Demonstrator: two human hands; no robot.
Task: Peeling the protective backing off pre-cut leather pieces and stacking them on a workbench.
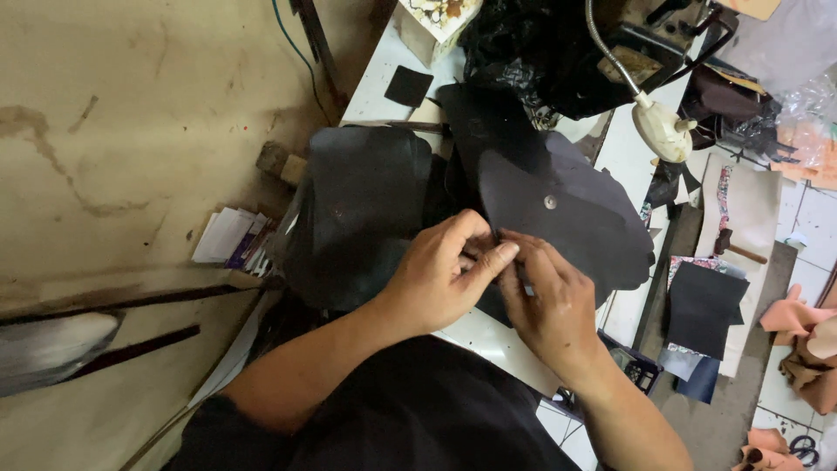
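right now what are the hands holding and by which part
Both the left hand and the right hand pinch the near edge of the dark leather piece with a snap stud, fingers meeting at that edge.

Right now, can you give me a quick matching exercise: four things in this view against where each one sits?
Things:
1. dark leather piece with a metal snap
2. white lamp head
3. stack of paper cards
4. scissors

Places:
A. on the floor at the bottom right corner
B. at the left edge of the table, by the wall
C. on a flexible neck, above the right side of the table
D. just beyond the left hand and right hand, whose fingers pinch its near edge

Pairs: 1-D, 2-C, 3-B, 4-A
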